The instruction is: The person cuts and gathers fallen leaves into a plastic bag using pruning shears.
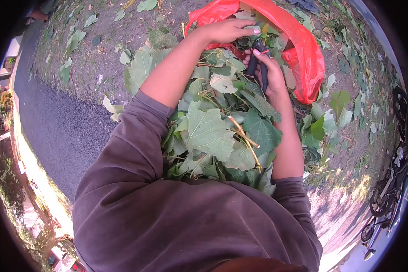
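Observation:
A pair of black-handled pruning shears [258, 61] is gripped in my right hand [269, 70], its head pointing up beside the leaves. My left hand [233, 31] reaches over leaves at the mouth of a red plastic bag [308, 68], its fingers held together; whatever lies under them is hidden. Leaves fill part of the bag's opening. A large heap of green leafy cuttings [208, 131] lies between my forearms, against my body. Cut stems [245, 136] stick out of the heap.
Loose leaves [342, 109] are scattered over the bare soil [106, 41] on both sides. Dark asphalt [68, 131] runs along the left. Bicycles [385, 195] stand at the far right edge, and a dark cloth-like item [306, 5] lies beyond the bag.

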Demonstrator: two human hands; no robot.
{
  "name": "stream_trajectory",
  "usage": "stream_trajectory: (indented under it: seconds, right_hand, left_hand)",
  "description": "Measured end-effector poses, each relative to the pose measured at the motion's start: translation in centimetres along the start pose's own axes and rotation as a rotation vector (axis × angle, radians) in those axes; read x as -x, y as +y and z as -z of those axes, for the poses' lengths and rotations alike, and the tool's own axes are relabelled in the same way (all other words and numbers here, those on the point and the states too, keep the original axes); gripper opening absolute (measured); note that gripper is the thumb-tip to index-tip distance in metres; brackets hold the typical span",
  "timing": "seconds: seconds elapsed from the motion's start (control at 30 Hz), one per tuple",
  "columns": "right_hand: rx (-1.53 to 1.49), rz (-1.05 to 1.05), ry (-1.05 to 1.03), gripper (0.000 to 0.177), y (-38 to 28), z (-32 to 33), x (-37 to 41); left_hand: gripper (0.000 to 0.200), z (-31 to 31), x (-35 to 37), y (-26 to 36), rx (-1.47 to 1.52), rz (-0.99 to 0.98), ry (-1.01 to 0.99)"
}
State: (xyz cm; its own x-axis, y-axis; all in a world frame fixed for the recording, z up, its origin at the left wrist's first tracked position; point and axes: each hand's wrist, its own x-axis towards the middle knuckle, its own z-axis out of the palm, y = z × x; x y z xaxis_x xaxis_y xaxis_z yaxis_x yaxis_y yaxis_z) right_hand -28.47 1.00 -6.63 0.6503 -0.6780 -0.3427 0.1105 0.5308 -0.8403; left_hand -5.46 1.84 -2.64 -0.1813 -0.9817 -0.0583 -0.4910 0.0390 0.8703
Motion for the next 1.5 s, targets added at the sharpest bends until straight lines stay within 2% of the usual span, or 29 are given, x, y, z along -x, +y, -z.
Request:
stream_trajectory:
  seconds: [0.07,0.17,0.23,0.33,0.47,0.57,0.67,0.73,0.77,0.83,0.87,0.93,1.07,1.13,1.17,1.23,1.37,1.5]
  right_hand:
    - [0.008,-0.010,0.000,0.046,0.1,0.1,-0.1]
    - [0.075,-0.012,0.009,0.047,0.0,-0.1,0.1]
    - [0.115,-0.012,0.022,0.047,0.1,-0.1,0.0]
    - [0.054,-0.016,0.017,0.048,-0.2,0.0,0.1]
    - [0.010,-0.057,-0.008,0.048,-1.0,0.2,0.5]
    - [-0.036,-0.110,-0.042,0.049,-1.2,1.0,0.1]
    - [-0.053,-0.138,-0.083,0.048,-1.3,1.2,-0.2]
    - [-0.032,-0.152,-0.077,0.048,-1.5,1.1,0.0]
    - [-0.033,-0.153,-0.077,0.048,-1.5,1.1,0.1]
    - [0.058,-0.127,-0.053,0.047,-1.5,0.7,0.2]
    - [0.057,-0.127,-0.054,0.047,-1.3,0.6,0.3]
    - [0.102,-0.101,-0.005,0.045,-0.9,0.4,0.4]
    - [0.127,-0.081,0.036,0.044,-0.5,0.4,0.3]
    - [0.134,-0.088,0.019,0.044,-0.3,0.5,0.0]
    - [0.132,-0.087,0.020,0.044,-0.3,0.7,0.0]
    - [0.155,-0.092,-0.007,0.050,-0.6,0.7,0.1]
    - [0.144,-0.087,0.023,0.043,-0.4,0.3,0.2]
    - [0.105,-0.114,-0.007,0.045,-0.8,0.0,0.4]
  left_hand:
    - [0.081,-0.1,0.3,0.8,-0.010,0.039,0.019]
    - [0.077,-0.1,0.6,1.7,0.136,0.090,-0.001]
    - [0.077,-0.2,0.2,0.8,0.033,0.036,-0.077]
    - [0.084,0.3,-0.3,-0.2,0.021,-0.051,-0.081]
    - [0.083,0.8,0.1,0.1,0.098,-0.053,-0.139]
    - [0.083,0.9,0.1,0.5,-0.063,0.001,-0.133]
    - [0.083,0.8,0.3,0.1,-0.198,0.063,-0.060]
    - [0.072,0.4,0.2,-0.9,-0.151,-0.061,0.057]
    - [0.072,0.5,0.1,-1.5,-0.151,-0.060,0.056]
    - [0.087,1.1,0.6,0.2,-0.060,0.180,-0.099]
    - [0.087,1.0,0.9,1.0,-0.061,0.181,-0.099]
    - [0.082,0.5,1.5,2.6,0.106,0.171,-0.089]
    - [0.071,-0.5,-0.4,-0.7,-0.054,0.156,-0.113]
    - [0.074,-0.7,-0.7,-1.6,-0.106,-0.036,-0.064]
    - [0.074,-0.6,-0.9,-2.0,-0.107,-0.037,-0.066]
    - [0.071,0.0,-0.7,-1.0,-0.175,0.135,-0.082]
    - [0.069,0.0,0.1,0.0,-0.226,0.059,-0.072]
    - [0.071,-0.6,-0.1,-1.3,-0.076,0.028,0.012]
